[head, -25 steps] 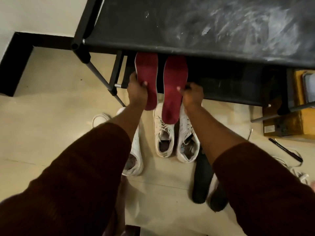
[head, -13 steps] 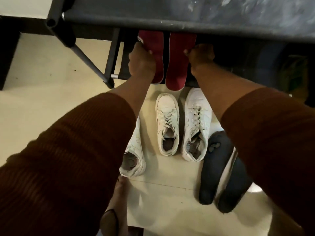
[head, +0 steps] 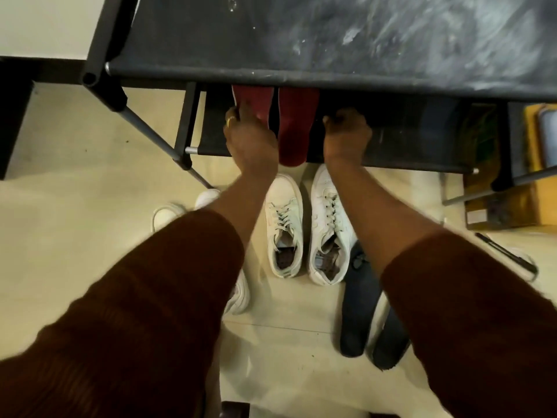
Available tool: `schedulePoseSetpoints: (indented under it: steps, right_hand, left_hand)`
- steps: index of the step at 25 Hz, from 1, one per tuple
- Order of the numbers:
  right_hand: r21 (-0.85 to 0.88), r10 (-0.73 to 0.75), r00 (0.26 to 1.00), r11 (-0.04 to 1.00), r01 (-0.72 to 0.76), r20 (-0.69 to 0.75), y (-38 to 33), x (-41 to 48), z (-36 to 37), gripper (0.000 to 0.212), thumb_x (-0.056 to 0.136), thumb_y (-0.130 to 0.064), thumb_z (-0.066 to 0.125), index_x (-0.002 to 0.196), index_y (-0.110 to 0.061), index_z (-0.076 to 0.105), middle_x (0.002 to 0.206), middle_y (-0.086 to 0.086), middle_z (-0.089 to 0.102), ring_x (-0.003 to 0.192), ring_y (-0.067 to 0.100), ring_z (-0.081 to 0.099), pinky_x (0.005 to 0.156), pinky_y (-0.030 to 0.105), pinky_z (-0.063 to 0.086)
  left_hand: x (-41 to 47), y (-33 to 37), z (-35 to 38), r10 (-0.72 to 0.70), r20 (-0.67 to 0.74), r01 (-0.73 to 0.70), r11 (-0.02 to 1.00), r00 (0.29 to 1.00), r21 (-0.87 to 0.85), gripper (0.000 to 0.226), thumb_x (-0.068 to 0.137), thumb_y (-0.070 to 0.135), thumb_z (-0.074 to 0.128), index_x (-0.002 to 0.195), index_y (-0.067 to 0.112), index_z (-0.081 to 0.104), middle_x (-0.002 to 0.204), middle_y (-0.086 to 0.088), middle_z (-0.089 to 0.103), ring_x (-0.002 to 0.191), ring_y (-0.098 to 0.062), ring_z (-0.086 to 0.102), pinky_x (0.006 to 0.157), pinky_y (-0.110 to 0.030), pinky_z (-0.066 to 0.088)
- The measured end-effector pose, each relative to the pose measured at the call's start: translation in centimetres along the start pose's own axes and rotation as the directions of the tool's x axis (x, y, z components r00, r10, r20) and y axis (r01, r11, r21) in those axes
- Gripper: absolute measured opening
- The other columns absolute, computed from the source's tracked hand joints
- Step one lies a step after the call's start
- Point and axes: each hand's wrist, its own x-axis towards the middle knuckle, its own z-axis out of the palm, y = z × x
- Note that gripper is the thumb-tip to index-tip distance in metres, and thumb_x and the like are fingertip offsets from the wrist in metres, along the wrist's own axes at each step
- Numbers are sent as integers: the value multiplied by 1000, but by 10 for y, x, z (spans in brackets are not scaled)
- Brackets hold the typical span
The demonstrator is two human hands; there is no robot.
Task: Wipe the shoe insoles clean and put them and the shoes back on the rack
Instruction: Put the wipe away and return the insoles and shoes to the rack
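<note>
Left red flat foam insole [head: 253, 99] and right red insole [head: 297, 125] lie on black metal-frame rack's [head: 301, 40] lower shelf, left hand [head: 250, 140] gripping the first, right hand [head: 346, 137] curled beside the second, grasp unclear; white lace-up sneakers [head: 284, 227] and dark insoles [head: 357, 312] in front of rack not yet shelved.

head cam | looks steeply down, forward | close above rack [head: 331, 40] | only view

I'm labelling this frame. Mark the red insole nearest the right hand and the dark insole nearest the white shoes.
Red insole [head: 294, 128]: head view, on its middle.
Dark insole [head: 355, 312]: head view, on its middle.
</note>
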Motion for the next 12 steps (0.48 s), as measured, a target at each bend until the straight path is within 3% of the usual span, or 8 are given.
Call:
schedulePoseSetpoints:
  steps: [3, 6, 9, 12]
  right_hand:
    - [140, -11, 990, 990, 31, -139, 49, -52, -30, 26, 90, -15, 58, 112, -4, 63, 108, 15, 65, 100, 27, 61, 77, 19, 41]
    - [233, 101, 981, 971, -60, -167, 105, -105, -58, 27, 88, -12, 59, 113, -1, 61, 108, 15, 63, 100, 25, 58, 81, 13, 37]
    - [132, 222, 959, 971, -200, -176, 161, -141, -79, 25, 89, -14, 58, 111, -4, 62, 109, 14, 63, 101, 26, 58, 90, 29, 42]
    - [78, 286, 942, 958, -276, -176, 211, -162, -89, 23, 88, -16, 60, 106, -2, 62, 107, 16, 62, 100, 30, 58, 87, 31, 42]
  left_hand:
    - [-79, 3, 6, 154, -41, -159, 975, 987, -152, 33, 85, -1, 43, 114, 1, 59, 106, -19, 58, 94, -33, 54, 81, -41, 46]
    - [-164, -2, 23, 179, 25, -170, 966, 984, -194, 29, 90, 11, 41, 108, 1, 63, 95, -20, 63, 85, -35, 58, 75, -41, 49]
    - [-235, -5, 44, 195, 130, -166, 964, 972, -209, 37, 91, 20, 34, 108, 7, 64, 96, -14, 67, 88, -31, 63, 75, -36, 51]
    - [-294, -13, 63, 226, 226, -189, 967, 948, -174, 35, 89, 21, 36, 100, 9, 67, 87, -9, 69, 77, -28, 67, 64, -29, 53]
